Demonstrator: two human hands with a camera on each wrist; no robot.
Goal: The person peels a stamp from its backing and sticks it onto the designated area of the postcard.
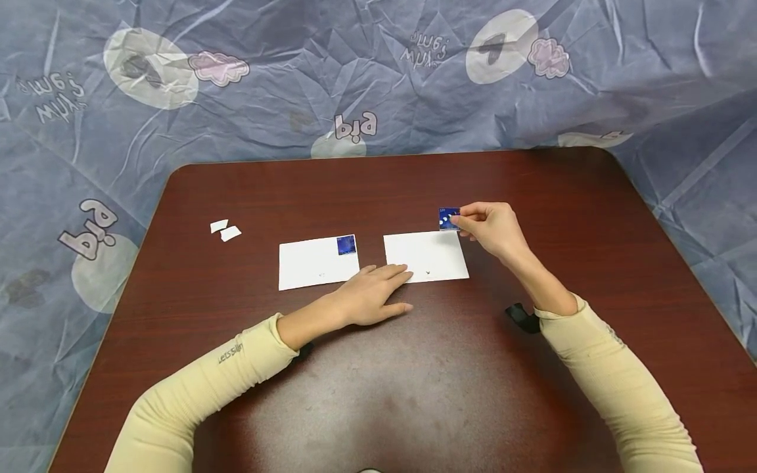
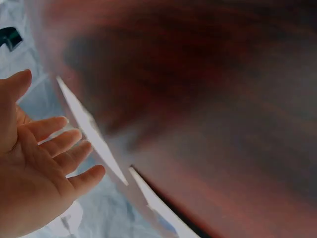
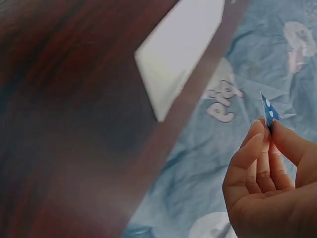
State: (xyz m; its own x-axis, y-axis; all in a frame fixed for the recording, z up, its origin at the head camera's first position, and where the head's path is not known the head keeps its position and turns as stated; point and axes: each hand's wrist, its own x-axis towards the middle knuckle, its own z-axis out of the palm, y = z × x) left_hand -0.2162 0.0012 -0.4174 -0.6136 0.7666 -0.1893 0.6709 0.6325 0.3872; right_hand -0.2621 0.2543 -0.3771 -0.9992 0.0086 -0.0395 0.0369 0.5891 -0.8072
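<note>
Between thumb and fingers my right hand pinches a small blue stamp with pale moon-like spots. In the head view the stamp appears at the top right corner of the right white envelope; whether it touches the paper I cannot tell. The right wrist view shows the stamp nearly edge-on at my fingertips. My left hand lies with fingers extended, fingertips over the lower left corner of that envelope. To its left is another white envelope, bearing a dark blue stamp at its top right.
Small white paper pieces lie at the far left of the brown table. A black strap shows by my right wrist. Behind the table's far edge hangs a blue-grey patterned cloth.
</note>
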